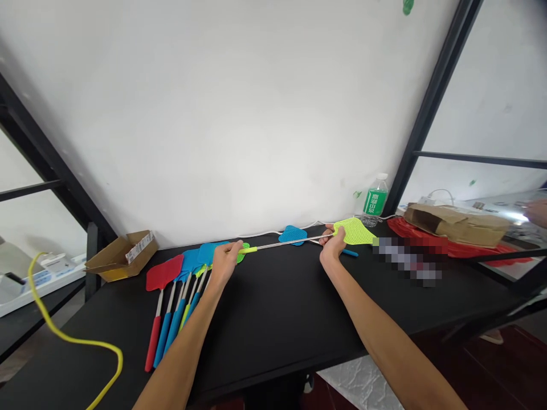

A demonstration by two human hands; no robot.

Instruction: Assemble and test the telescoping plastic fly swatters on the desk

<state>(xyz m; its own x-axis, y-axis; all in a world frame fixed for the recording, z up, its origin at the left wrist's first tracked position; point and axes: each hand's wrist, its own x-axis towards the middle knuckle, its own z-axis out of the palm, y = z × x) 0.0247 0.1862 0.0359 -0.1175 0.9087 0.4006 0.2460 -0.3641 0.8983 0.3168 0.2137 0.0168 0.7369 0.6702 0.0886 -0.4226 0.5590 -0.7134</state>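
Yellow-green fly swatter (273, 245), over counter (273, 319): left hand (225, 261) closed on handle, right hand (333, 244) gripping shaft beside head; open cardboard box (119, 271), far left, holding printed white packet (139, 247); capped, green-labelled clear bottle (376, 199), right, contents indistinct

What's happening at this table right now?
The person's left hand grips the handle of a yellow-green fly swatter, and the right hand holds it where shaft meets head. Behind it, a blue swatter lies on the black table. More swatters lie in a row to the left.
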